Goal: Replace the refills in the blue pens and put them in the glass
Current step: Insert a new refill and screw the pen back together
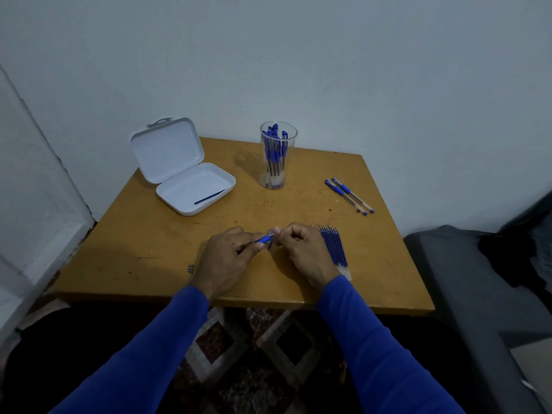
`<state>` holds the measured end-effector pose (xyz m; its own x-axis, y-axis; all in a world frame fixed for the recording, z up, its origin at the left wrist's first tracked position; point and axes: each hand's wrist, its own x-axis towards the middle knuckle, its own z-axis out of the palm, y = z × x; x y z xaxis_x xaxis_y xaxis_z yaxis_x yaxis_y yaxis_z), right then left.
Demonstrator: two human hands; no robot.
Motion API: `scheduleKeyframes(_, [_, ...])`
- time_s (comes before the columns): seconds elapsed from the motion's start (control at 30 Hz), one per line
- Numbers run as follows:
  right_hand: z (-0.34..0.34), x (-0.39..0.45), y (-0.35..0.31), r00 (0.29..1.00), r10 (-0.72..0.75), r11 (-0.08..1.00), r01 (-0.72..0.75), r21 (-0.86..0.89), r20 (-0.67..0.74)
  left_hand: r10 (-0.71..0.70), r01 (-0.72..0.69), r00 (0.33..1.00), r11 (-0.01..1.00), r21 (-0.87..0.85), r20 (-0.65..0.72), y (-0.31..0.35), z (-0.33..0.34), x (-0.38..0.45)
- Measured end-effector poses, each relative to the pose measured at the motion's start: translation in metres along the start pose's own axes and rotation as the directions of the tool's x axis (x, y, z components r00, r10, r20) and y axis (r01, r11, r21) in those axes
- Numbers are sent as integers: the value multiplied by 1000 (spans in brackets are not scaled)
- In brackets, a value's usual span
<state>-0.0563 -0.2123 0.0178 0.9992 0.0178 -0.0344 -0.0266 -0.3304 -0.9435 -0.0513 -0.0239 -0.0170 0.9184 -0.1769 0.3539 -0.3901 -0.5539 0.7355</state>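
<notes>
**Two pens left on the desk, one in hand**

Two blue pens [349, 196] are seen lying side by side on the desk [143, 240], to the right of the glass [276, 156], apparently yet to be dealt with. Several blue pens are already stood in the glass, so most of the work is judged to be done.

One blue pen [264, 239] is held between both hands above the near middle of the desk. Its barrel is gripped by the curled fingers of the left hand [228, 258], while its metal-collared end is pinched by the fingertips of the right hand [301, 249]; each grip is closed narrowly on the pen. Whether the tip is being unscrewed or screwed back cannot be told.

A row of blue refills [336, 249] is laid just beside the right hand, partly hidden by it. A single dark refill [210, 196] is lying in the open white plastic case [179, 201] at the back left, probably a spent one.
</notes>
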Motion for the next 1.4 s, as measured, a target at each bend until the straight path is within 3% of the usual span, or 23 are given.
scheduleKeyframes(0.83, [-2,2,-1,997,77,997,-77,29,-15,-7,7,1000,999,31,7,5,-1,0])
scheduleKeyframes(0.97, [-6,7,2,992,118,983,-122,140,35,-48,48,998,999,17,-31,5,0,0])
scheduleKeyframes(1.0, [-6,9,3,991,133,983,-135,124,22,-62,62,997,998,12,-43,5,0,0])
scheduleKeyframes(1.1, [0,17,2,992,96,971,-111,-214,-80,-78,80,994,996,27,-72,5,-1,1])
scheduleKeyframes(1.17, [9,19,-2,993,42,935,-77,-347,-107,-85,88,992,996,21,-89,6,-2,0])
scheduleKeyframes(1.33, [26,22,-4,994,3,854,-58,-518,-106,-89,91,993,996,22,-80,6,-1,0])
scheduleKeyframes(1.4, [23,20,-6,992,21,882,-75,-465,-121,-85,87,994,996,31,-72,5,-1,0])
